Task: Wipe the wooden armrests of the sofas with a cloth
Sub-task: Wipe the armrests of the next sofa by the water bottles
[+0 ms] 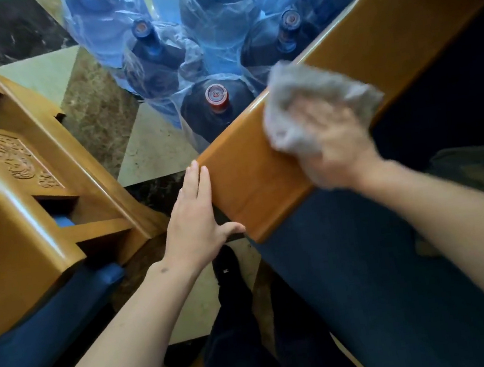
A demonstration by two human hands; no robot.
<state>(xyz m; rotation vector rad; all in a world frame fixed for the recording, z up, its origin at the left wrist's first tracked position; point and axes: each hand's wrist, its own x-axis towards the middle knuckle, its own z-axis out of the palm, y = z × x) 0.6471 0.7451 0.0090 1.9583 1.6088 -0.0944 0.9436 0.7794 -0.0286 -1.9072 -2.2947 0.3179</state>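
A long wooden armrest (pixel 252 179) of a blue sofa runs from the lower middle up to the top right. My right hand (pixel 334 146) presses a grey cloth (pixel 306 97) flat on top of it; hand and cloth are motion-blurred. My left hand (pixel 193 220) lies flat against the armrest's near left edge, fingers straight and together, thumb under the front corner, holding nothing. A second sofa's carved wooden armrest (pixel 11 195) stands at the left.
Several large blue water bottles (pixel 218 106) wrapped in plastic stand on the tiled floor just beyond the armrest. The blue seat cushion (pixel 369 274) lies to the right. My dark-trousered legs (pixel 239 337) stand in the narrow gap between the two sofas.
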